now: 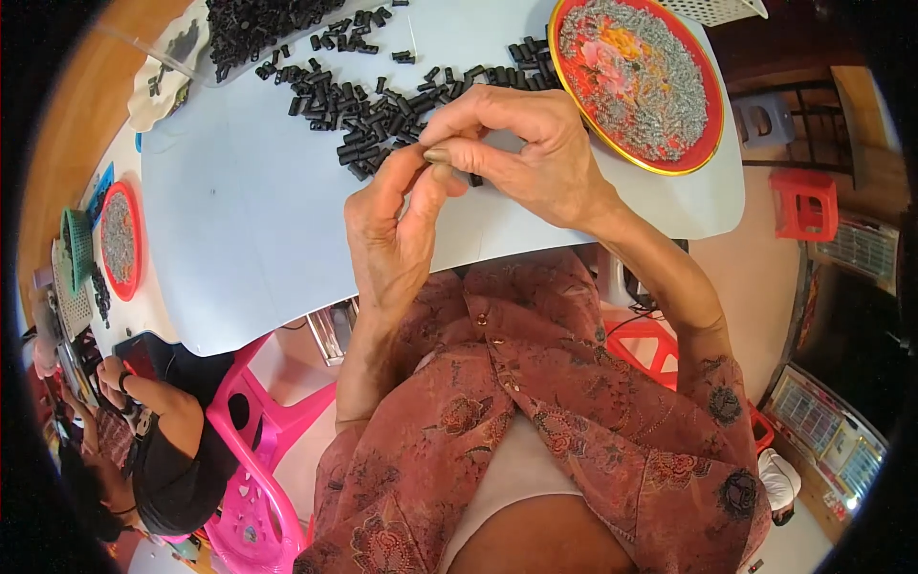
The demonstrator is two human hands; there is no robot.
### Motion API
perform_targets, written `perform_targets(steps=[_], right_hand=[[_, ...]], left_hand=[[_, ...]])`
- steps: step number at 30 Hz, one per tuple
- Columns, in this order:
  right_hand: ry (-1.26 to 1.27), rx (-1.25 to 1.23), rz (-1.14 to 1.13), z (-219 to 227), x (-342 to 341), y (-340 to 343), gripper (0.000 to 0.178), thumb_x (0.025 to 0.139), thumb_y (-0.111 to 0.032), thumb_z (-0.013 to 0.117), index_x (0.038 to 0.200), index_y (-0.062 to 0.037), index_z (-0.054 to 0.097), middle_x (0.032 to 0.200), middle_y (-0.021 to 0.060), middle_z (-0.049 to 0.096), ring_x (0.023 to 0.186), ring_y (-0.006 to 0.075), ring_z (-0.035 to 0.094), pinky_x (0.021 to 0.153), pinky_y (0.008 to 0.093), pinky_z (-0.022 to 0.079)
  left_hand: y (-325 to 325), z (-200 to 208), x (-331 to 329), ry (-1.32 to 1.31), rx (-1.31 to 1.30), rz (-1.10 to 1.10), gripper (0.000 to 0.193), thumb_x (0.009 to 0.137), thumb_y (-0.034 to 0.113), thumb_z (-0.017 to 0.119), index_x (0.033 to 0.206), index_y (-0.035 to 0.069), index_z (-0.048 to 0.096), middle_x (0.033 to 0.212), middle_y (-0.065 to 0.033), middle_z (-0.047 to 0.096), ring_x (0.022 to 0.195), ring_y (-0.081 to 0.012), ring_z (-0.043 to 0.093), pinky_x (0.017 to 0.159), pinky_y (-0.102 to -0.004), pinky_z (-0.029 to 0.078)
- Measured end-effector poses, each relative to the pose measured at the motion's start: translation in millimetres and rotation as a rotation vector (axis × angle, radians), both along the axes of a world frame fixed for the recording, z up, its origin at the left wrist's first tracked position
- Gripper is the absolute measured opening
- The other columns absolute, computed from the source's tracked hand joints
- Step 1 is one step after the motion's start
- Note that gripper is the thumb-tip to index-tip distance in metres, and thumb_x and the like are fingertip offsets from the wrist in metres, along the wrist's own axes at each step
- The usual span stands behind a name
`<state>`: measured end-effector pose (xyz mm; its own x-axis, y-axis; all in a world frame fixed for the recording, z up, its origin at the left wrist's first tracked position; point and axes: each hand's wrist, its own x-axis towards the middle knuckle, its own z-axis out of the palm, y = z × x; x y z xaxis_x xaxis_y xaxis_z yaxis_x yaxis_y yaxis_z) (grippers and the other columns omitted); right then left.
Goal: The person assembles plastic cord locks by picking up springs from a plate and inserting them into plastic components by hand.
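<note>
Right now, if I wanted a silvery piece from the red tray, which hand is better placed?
Your right hand, most likely. It is nearer the red tray holding the silvery pieces, which lies on your right; your left hand is farther away, on the opposite side.

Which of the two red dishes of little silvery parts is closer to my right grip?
The gold-edged dish at upper right, just beyond your right grip, with flowers showing among its silvery parts. The other dish sits at far left.
</note>
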<state>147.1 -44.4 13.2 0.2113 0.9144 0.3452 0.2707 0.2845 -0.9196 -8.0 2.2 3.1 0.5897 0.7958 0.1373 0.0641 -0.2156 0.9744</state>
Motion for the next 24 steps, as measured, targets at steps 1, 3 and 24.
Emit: perform_targets(steps=[1,3,24], right_hand=[[-0.029,-0.013,0.000,1.9,0.5,0.4,0.005,0.080,-0.005,0.065,0.084,-0.0022,0.067,0.070,0.0045,0.063,0.061,0.0103,0.057,0.056,0.0239,0.045],[-0.106,0.022,0.006,0.2,6.5,5.8,0.006,0.080,-0.007,0.066,0.083,-0.0021,0.067,0.069,0.0042,0.063,0.060,0.0103,0.057,0.056,0.0242,0.046],[-0.916,-0.323,-0.466,13.0,150.3,-27.1,0.012,0.080,-0.014,0.059,0.076,-0.0041,0.065,0.066,0.0112,0.064,0.058,0.0265,0.062,0.059,0.0371,0.049]], left_hand=[[0.6,5.1,-1.3,0.026,-0.061,-0.003,0.016,0.088,0.010,0.061,0.098,-0.003,0.060,0.075,-0.0042,0.063,0.069,-0.0095,0.057,0.062,-0.0239,0.044],[0.4,3.7,-1.4,0.045,-0.125,-0.006,0.017,0.088,0.010,0.061,0.099,-0.003,0.060,0.073,-0.0030,0.062,0.070,-0.0090,0.057,0.061,-0.0231,0.044],[-19.0,-13.4,-1.7,0.006,-0.264,0.018,0.010,0.084,0.005,0.054,0.088,0.000,0.062,0.082,-0.0028,0.061,0.069,-0.0078,0.052,0.068,-0.0227,0.040]])
